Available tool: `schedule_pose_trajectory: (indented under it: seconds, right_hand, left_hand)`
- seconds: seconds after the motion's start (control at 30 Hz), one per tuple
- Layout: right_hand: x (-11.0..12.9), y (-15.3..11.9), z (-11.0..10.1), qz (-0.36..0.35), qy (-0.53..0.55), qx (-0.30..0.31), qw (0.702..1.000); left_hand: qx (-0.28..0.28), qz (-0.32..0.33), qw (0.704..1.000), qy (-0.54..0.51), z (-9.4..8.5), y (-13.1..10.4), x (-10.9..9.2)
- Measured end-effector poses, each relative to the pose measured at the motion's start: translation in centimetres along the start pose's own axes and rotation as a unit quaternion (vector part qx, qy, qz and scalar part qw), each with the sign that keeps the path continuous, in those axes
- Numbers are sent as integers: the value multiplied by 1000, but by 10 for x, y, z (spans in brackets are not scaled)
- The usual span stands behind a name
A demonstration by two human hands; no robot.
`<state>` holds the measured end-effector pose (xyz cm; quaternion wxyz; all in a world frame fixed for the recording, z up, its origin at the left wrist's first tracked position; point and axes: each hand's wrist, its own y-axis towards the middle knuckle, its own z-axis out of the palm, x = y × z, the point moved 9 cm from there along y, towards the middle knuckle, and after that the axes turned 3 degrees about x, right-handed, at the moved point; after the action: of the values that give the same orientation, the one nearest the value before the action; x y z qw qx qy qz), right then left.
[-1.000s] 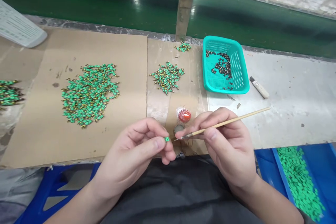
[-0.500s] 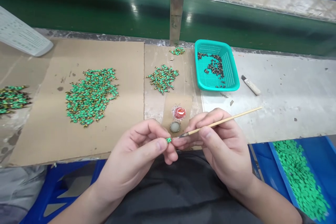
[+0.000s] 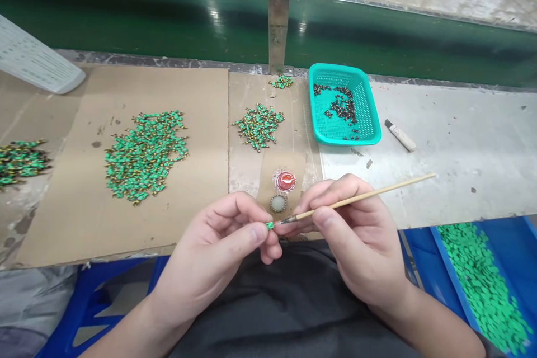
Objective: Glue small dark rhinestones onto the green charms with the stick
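Note:
Between thumb and forefinger, my left hand (image 3: 226, 246) pinches a small green piece (image 3: 269, 225). My right hand (image 3: 352, 229) holds a thin wooden-handled brush (image 3: 369, 194), its dark tip pointing left, close beside the green piece; whether they touch is too small to tell. Just beyond my hands, a round blob of red paint (image 3: 286, 180) and a round pale disc with a beaded rim (image 3: 278, 203) sit on a cardboard strip (image 3: 271, 165). Behind them is a small pile of green and gold pieces (image 3: 259, 126).
A large pile of green pieces (image 3: 145, 159) covers part of the cardboard sheet (image 3: 201, 89). A teal basket (image 3: 373, 137) holds small dark pieces. A short flat brush (image 3: 400, 135) lies to its right. Green discs (image 3: 482, 285) fill a blue tray at lower right.
The brush in my right hand has shifted slightly and lies a little flatter, its back end further right. My left hand keeps its pinch on the green piece, almost unmoved.

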<state>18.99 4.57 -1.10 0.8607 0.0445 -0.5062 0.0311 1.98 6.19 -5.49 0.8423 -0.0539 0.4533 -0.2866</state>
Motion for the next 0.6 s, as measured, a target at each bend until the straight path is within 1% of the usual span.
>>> schedule_pose_trajectory:
  seconds: [0.13, 0.23, 0.37, 0.6]
  right_hand:
    - [9, -1, 1, -25, -63, 9, 998]
    - [15, -1, 1, -41, -97, 7, 994]
    - [14, -2, 1, -32, -73, 10, 997]
    - [11, -3, 1, -24, -47, 10, 999]
  left_hand:
    - [-5, 10, 999, 31, -4, -2, -1]
    - [-4, 6, 999, 46, -7, -4, -1]
    - [-9, -1, 999, 38, -6, -5, -1]
    - [6, -16, 1000, 23, 0, -3, 1]
